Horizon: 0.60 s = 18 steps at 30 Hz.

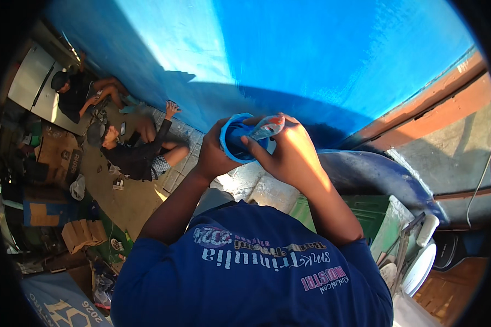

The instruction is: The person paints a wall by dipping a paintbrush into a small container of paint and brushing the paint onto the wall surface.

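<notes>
In front of my chest my left hand (208,152) is wrapped round the side of a small blue paint container (235,157). Its inside is coated with blue paint. My right hand (290,155) grips a paintbrush (268,127) over the container's right rim, thumb pressed along it. The brush's paint-smeared handle, with red on it, points up and right; its bristle end reaches toward the container's inside and is partly hidden. Just beyond both hands rises a blue wall (289,49), with lighter and darker patches and shadows across it.
Two people sit on the floor at the left; the nearer person (139,158) raises a hand by the wall. Cardboard boxes (84,234) lie lower left. To my right are a green box (360,210), a dark blue curved surface (376,171) and a brown wall band (436,103).
</notes>
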Available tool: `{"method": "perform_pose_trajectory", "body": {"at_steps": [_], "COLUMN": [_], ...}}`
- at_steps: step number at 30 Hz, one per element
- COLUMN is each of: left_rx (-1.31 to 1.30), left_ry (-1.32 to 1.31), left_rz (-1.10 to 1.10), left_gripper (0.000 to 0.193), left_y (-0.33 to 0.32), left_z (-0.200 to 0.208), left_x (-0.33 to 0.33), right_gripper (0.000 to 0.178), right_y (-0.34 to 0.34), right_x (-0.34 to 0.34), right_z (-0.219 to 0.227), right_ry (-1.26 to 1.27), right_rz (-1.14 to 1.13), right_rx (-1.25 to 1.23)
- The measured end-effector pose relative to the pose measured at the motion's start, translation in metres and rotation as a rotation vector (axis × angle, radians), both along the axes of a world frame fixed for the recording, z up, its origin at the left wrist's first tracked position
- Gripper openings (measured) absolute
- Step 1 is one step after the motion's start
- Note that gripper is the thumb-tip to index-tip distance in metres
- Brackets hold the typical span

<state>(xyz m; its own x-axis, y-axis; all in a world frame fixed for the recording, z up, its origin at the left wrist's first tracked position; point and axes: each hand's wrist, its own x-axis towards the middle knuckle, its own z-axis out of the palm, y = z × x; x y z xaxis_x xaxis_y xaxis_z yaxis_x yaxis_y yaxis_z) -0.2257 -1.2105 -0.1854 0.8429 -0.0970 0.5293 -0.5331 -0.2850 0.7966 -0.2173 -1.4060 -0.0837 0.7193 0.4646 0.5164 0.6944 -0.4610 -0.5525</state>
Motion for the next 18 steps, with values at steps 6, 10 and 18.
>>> {"method": "perform_pose_trajectory", "body": {"at_steps": [6,10,18], "left_rx": [-0.078,-0.029,0.082], "left_ry": [-0.062,-0.121,-0.136], "left_rz": [0.035,0.073,0.15], "left_gripper": [0.073,0.069,0.071], "left_y": [-0.008,-0.011,-0.01], "left_z": [-0.009,-0.013,-0.005], "left_x": [0.006,0.009,0.006], "right_gripper": [0.019,0.016,0.024], "right_y": [0.011,0.011,0.012], "right_x": [0.006,0.003,0.011], "right_z": [-0.008,-0.017,-0.022], "right_ry": [-0.129,-0.193,-0.163], "right_rz": [-0.101,-0.136,-0.109], "right_rx": [-0.064,-0.127,-0.132]}}
